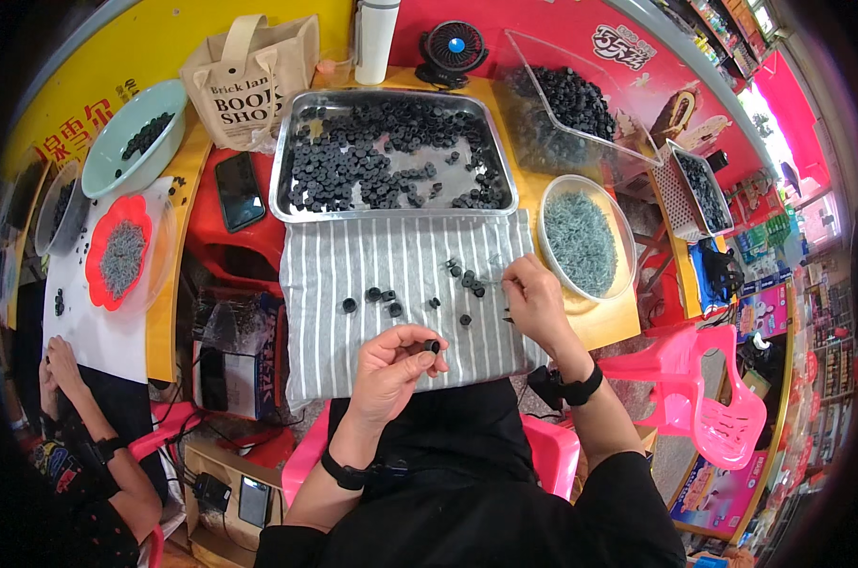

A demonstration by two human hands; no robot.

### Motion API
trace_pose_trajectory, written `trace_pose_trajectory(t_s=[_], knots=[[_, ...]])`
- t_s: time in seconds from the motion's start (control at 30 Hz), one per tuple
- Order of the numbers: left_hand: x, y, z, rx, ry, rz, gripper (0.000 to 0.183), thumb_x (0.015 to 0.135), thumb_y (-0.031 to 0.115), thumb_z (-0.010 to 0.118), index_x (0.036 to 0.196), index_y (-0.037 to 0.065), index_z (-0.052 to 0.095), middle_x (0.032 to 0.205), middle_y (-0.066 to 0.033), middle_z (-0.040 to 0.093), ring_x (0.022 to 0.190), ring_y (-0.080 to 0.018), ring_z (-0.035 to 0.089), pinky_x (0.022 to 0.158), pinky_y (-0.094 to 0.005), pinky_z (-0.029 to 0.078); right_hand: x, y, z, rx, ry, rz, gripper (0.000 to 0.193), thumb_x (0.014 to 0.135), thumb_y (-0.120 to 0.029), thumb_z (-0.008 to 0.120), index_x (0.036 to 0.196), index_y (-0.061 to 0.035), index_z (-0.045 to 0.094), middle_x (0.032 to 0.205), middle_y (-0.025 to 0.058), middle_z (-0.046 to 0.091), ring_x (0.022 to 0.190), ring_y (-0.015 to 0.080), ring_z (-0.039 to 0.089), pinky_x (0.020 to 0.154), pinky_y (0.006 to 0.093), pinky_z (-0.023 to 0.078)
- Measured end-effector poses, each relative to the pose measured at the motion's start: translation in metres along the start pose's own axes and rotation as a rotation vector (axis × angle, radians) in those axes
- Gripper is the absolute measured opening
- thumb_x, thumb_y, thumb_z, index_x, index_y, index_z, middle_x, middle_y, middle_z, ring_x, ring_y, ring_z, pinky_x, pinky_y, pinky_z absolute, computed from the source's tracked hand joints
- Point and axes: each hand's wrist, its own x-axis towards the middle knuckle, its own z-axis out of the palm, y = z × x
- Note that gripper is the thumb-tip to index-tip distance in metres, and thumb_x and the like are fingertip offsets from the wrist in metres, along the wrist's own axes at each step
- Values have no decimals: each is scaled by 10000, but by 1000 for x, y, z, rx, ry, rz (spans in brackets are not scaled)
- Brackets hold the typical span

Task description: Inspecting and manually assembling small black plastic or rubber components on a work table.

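Observation:
Between the thumb and fingers of my left hand (387, 371) is a small black cap (433, 346), over the near part of a grey striped cloth (320, 275). My right hand (537, 295) is closed at the cloth's right side, its fingers pinched together. A small dark tip shows below those fingers, and what they grip is too small to tell. Several loose black caps (396, 310) lie on the cloth between and beyond my hands. Past the cloth stands a metal tray (391, 217) with many black caps spread in it.
To the right are a round tub (632, 256) of thin grey-green pieces and a clear bin (628, 151) of black parts. A phone (240, 192) rests on a red stool at left. A co-worker's hands (60, 369) are at the left table. A pink chair (727, 417) stands right.

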Motion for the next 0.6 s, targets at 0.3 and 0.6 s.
trace_pose_trajectory(t_s=[0.3,0.6], knots=[[1,-2,0,15,0,6,228,874,2,654,1099,-14,621,1045,-129,679,842,-179,673,723,-274,515,0,-5,3,-106,4,-121,62,789,-37,631,825,-14,587,795,162,533,739,386,576,633,469,452],[-3,-1,-2,17,14,10,237,873,7,652,1108,-7,620,1049,-134,672,838,-186,672,720,-273,520,-36,-31,-2,696,-23,321,97,835,13,648,930,0,664,785,15,643,704,80,569,644,252,463]])
